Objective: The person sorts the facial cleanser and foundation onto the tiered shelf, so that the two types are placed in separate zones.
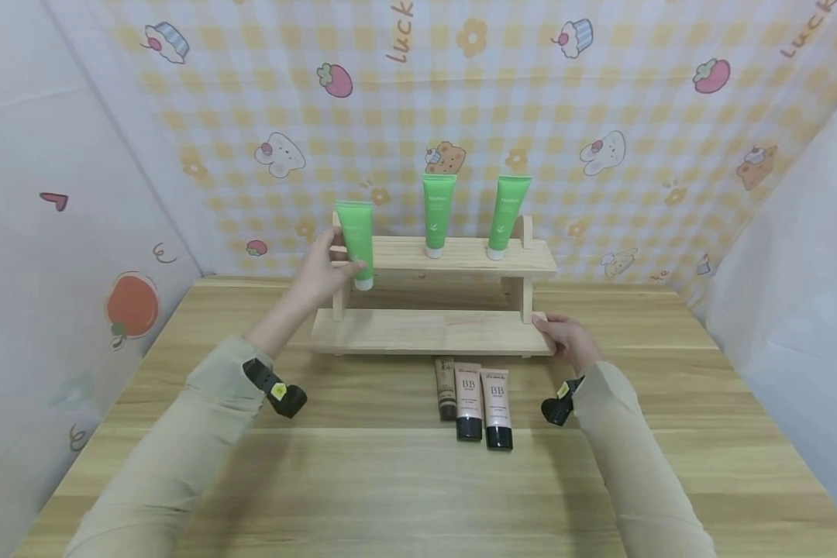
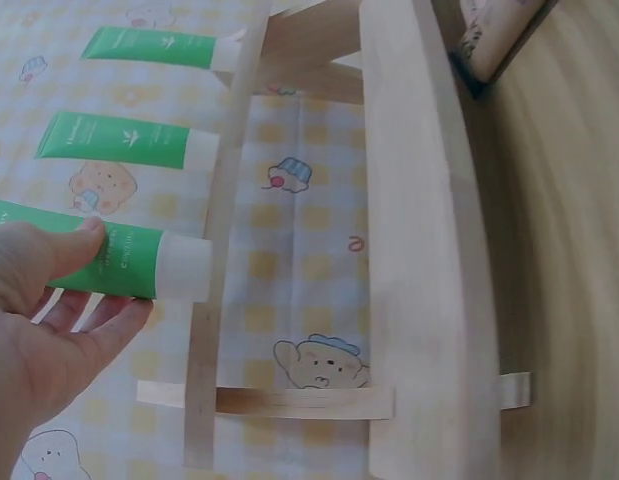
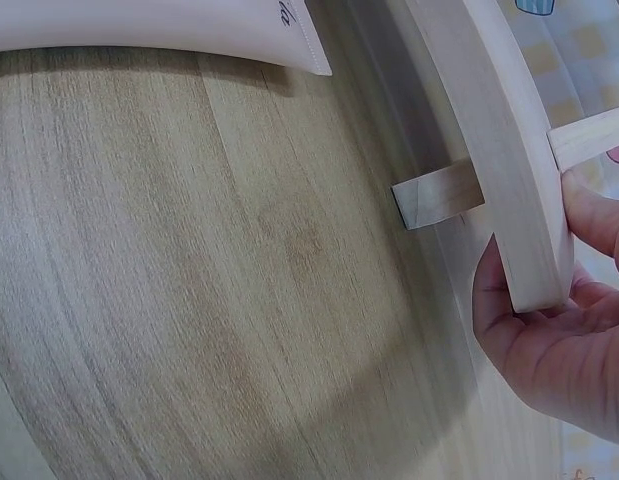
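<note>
Between thumb and fingers, my left hand (image 1: pixel 322 263) holds a green squeeze tube (image 1: pixel 359 242) by its sides, white cap down, at the left end of a two-tier wooden shelf (image 1: pixel 418 332). In the left wrist view the held tube's white cap (image 2: pixel 184 268) shows beside the upper board; whether it touches the board I cannot tell. Two more green tubes, a middle one (image 1: pixel 438 213) and a right one (image 1: pixel 508 215), stand on the upper tier, the right one leaning. My right hand (image 3: pixel 559 330) grips the right end of the lower board, thumb on top and fingers beneath.
In front of the shelf, three cosmetic tubes lie on the wooden table (image 1: pixel 390 496): a small brownish one (image 1: pixel 446 387) and two pink BB tubes with black caps, one in the middle (image 1: pixel 469 399) and one at right (image 1: pixel 497 403). A checkered cloth (image 1: pixel 390 132) hangs behind.
</note>
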The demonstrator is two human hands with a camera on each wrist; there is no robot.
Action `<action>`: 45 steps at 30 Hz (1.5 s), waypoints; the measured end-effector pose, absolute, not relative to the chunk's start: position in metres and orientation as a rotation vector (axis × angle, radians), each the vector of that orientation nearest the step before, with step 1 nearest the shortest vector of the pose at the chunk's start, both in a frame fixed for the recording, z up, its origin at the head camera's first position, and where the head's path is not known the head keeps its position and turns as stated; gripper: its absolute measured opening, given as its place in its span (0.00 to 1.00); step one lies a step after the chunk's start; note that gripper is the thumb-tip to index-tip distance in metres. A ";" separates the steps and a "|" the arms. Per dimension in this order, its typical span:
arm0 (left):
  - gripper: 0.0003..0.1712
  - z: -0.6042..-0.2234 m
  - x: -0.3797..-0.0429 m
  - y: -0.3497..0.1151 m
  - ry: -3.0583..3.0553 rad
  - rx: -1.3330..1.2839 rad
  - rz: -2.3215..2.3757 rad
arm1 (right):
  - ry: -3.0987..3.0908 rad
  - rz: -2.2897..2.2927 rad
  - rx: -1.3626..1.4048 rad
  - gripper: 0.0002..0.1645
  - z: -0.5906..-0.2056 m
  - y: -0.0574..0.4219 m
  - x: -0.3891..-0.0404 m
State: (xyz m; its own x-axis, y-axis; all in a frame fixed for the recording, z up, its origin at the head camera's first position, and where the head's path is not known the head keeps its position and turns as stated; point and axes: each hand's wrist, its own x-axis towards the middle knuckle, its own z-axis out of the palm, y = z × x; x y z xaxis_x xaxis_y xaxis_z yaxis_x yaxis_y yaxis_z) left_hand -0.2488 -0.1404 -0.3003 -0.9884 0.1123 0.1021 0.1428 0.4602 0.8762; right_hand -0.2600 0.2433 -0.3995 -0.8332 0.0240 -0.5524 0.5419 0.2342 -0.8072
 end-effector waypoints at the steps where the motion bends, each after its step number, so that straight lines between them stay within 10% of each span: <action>1: 0.31 -0.298 -0.251 -0.140 -2.648 -0.220 -1.600 | 2.091 -1.628 0.519 0.40 -0.399 0.243 -0.260; 45: 0.40 -0.310 -0.281 -0.142 -2.534 -0.021 -1.606 | 2.036 -1.684 0.558 0.41 -0.400 0.242 -0.260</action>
State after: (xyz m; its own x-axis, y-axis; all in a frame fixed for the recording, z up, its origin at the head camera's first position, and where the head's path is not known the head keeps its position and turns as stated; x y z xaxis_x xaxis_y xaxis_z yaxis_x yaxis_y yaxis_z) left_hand -0.2815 -0.1420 -0.3101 -0.9899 -0.0638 0.1264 0.0871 0.4299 0.8987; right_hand -0.2605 0.2416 -0.4001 -0.8231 0.0305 -0.5671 0.5627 0.1785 -0.8071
